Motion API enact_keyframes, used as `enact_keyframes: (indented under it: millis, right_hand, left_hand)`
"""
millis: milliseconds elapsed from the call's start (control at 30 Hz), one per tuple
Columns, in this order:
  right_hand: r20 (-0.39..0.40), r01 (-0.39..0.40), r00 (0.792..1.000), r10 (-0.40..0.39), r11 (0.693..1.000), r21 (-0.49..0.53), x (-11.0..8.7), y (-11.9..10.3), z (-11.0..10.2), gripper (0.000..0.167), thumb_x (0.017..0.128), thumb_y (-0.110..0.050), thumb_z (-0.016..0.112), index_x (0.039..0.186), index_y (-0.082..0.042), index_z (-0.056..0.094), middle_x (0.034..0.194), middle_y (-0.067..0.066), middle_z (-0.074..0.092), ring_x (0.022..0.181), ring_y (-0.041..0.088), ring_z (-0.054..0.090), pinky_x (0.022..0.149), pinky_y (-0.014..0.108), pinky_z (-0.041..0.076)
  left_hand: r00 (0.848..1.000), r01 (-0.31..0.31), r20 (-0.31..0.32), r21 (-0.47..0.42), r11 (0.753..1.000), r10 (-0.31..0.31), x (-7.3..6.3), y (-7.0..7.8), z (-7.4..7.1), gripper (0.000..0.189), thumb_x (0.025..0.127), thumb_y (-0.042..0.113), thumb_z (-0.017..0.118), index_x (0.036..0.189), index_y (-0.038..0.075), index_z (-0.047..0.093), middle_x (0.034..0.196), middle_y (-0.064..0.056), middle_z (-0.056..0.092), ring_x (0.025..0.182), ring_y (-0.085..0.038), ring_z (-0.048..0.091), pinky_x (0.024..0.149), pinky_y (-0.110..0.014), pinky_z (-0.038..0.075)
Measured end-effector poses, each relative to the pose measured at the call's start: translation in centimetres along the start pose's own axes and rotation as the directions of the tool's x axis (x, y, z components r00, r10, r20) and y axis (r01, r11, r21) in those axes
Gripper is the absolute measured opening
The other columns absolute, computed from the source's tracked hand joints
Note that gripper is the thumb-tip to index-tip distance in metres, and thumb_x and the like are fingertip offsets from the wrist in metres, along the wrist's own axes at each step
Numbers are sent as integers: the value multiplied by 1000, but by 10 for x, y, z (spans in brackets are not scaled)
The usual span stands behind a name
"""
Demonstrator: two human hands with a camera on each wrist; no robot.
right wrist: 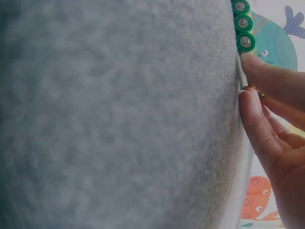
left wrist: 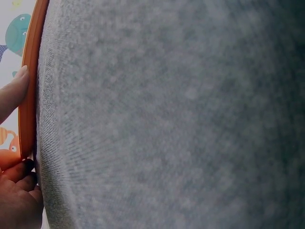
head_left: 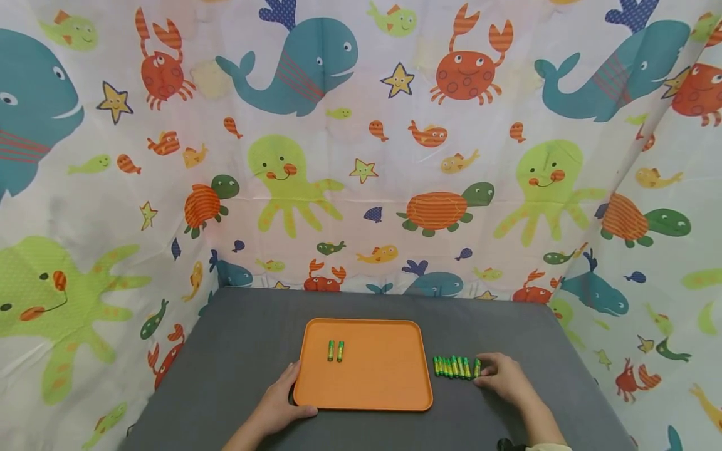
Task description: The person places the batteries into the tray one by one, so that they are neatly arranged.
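Observation:
An orange tray (head_left: 378, 369) lies on the grey table, with two green batteries (head_left: 331, 351) side by side near its upper left. My left hand (head_left: 279, 401) holds the tray's near left corner, thumb along the front rim and fingers at the left side. To the right of the tray, several green batteries (head_left: 451, 367) lie in a tight row. At the right end of that row, set slightly apart, is a single battery (head_left: 477, 368) pinched by my right hand (head_left: 504, 379). The right wrist view shows thumb and finger mostly hiding it, beside the end battery (right wrist: 245, 42) of the row.
The grey cloth-covered table (head_left: 248, 351) extends around the tray on all sides. A curtain (head_left: 366, 207) printed with sea animals hangs behind the table and along both sides.

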State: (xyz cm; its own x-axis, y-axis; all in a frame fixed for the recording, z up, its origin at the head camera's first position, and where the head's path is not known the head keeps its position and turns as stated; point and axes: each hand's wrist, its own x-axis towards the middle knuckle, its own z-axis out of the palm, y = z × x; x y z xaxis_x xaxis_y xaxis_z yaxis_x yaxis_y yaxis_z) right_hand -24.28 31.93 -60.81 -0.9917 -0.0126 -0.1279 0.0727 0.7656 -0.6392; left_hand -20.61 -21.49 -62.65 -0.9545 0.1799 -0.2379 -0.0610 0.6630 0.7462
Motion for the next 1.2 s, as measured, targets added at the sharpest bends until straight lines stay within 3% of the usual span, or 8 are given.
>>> enact_keyframes:
  millis: [200, 467, 1200]
  right_hand:
    - [-66, 41, 997, -40, 999, 24, -3, -7, -5, 62, 76, -15, 88, 130, 5, 64, 88, 2, 75, 78, 12, 68, 65, 30, 53]
    - [-115, 80, 991, -73, 995, 57, -6, -35, -8, 58, 80, -16, 86, 131, 2, 65, 102, 9, 75, 87, 19, 73, 72, 38, 60]
    - [-146, 204, 972, -183, 969, 142, 2, -104, 11, 57, 82, -19, 86, 133, -6, 65, 112, 11, 69, 92, 21, 73, 77, 35, 61]
  left_hand:
    - [1000, -6, -2, 12, 1000, 6, 2, 1, 0, 120, 69, 53, 89, 161, 9, 26, 164, -23, 25, 150, -47, 24, 110, -70, 29]
    - [1000, 6, 8, 15, 1000, -6, 2, -2, -2, 119, 70, 54, 88, 161, 9, 26, 164, -23, 25, 150, -48, 24, 110, -70, 29]
    - [1000, 13, 16, -2, 1000, -13, 2, -5, 0, 118, 71, 52, 88, 161, 8, 26, 164, -25, 25, 149, -49, 24, 110, -71, 28]
